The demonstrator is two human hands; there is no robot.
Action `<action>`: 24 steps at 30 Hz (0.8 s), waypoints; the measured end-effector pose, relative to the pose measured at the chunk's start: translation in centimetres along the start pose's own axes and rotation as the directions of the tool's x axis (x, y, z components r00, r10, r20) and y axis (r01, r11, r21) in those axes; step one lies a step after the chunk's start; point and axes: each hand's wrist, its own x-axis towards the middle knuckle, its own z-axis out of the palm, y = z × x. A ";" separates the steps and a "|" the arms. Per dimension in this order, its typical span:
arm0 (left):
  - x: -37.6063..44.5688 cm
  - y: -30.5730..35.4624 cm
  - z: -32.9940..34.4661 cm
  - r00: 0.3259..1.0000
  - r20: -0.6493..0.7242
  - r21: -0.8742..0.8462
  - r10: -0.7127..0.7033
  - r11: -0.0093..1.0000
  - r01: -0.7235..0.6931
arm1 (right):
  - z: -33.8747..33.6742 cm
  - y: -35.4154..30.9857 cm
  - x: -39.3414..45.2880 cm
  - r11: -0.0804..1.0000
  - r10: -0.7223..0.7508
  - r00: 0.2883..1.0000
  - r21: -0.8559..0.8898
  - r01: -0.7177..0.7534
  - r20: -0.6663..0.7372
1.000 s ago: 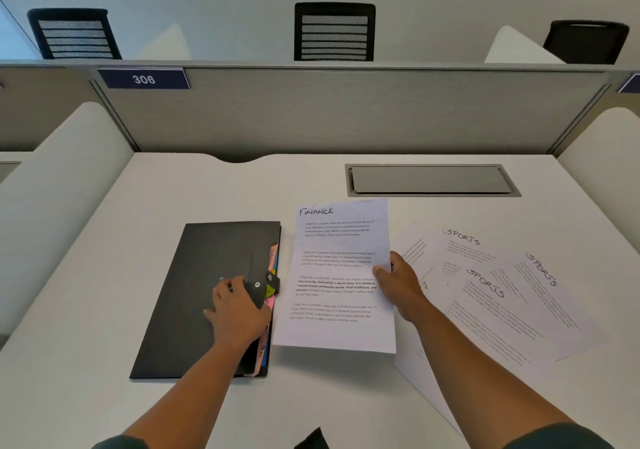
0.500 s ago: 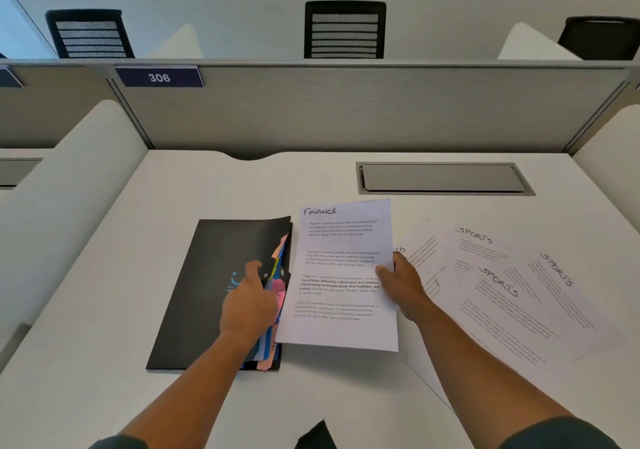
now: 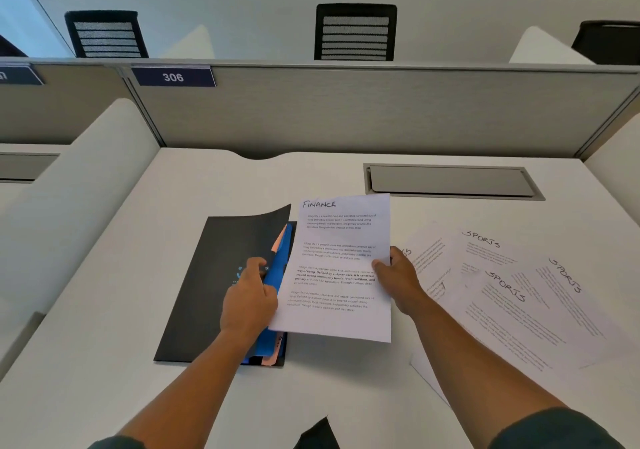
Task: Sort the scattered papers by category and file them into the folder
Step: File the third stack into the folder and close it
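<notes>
Lifting folder cover point(image 3: 235, 240), your left hand point(image 3: 249, 296) grips blue divider point(image 3: 278, 263) | right hand point(image 3: 398, 280) pinches FINANCE sheet point(image 3: 337, 268), poised to file.

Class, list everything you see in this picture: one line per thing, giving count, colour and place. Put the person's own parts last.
Folder: one, black, cover lifted, desk left of centre.
Dividers: several, blue and pink, inside the folder's open edge.
Finance sheet: one, white, held beside the folder.
Sports sheets: at least three, white, overlapping on the desk's right.
Desk: one, white.
Cable hatch: one, grey, desk rear right.
Partition: grey, behind the desk.
Sign 306: one, navy, on the partition's left.
Chairs: three, black, beyond the partition.
Left hand: lifting the folder's cover.
Right hand: gripping the Finance sheet's right edge.
</notes>
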 end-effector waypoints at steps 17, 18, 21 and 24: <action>0.1 0.1 -1.0 1.000 -0.003 -0.039 -0.002 0.999 0.002 | 6.7 -3.1 -0.6 0.990 0.068 0.971 -0.136 -0.037 0.228; 0.0 0.1 -1.0 1.000 0.002 -0.041 -0.002 0.999 0.002 | 7.0 -3.2 -0.6 0.990 0.076 0.967 -0.138 -0.043 0.243; 0.0 0.0 -1.1 1.000 0.011 -0.053 -0.010 0.999 0.011 | 7.4 -3.1 -0.4 0.988 0.080 0.959 -0.146 -0.041 0.273; 0.1 0.0 -1.2 1.000 -0.006 -0.049 -0.019 0.999 0.019 | 6.7 -2.6 0.1 0.973 0.061 0.965 -0.232 -0.001 0.254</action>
